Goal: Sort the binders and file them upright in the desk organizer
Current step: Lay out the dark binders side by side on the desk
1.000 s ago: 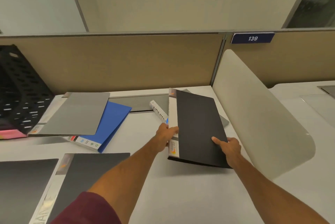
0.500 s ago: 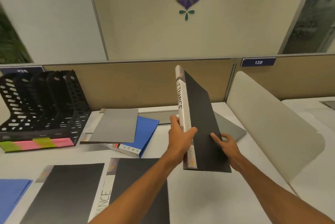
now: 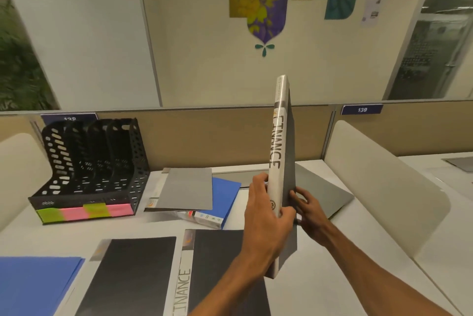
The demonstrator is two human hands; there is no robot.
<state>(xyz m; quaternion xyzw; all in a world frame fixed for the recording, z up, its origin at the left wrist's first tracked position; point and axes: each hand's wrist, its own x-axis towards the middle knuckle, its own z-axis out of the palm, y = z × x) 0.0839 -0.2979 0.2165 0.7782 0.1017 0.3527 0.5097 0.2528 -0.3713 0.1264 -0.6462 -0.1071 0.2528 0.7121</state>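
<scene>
A person holds the FINANCE binder (image 3: 280, 162) upright in the air over the middle of the desk (image 3: 358, 277), its pale spine facing the camera and its dark cover seen almost edge-on. The left hand (image 3: 266, 216) grips the spine low down, with the fingers curled round it. The right hand (image 3: 308, 207) rests against the dark cover just beside the left hand. Its fingertips touch the cover, but I cannot tell whether they close round its edge. The black desk organizer (image 3: 89, 162) stands well apart at the back left of the desk, against the partition (image 3: 204, 136). Its perforated dividers rise one behind another, and a strip of green and pink labels (image 3: 84, 213) runs along its front base. Every binder in view is outside it. Just to its right a grey binder (image 3: 186, 187) lies flat, overlapping a blue binder (image 3: 226, 195). Another grey binder (image 3: 325, 193) lies behind the hands, next to the rounded white divider panel (image 3: 384, 182). Nearer the camera two black binders lie flat side by side: the left black binder (image 3: 128, 277), and the right black binder (image 3: 217, 264), which has FINANCE printed on its spine and is partly covered by the left forearm. A blue folder (image 3: 33, 285) lies at the near left edge.
</scene>
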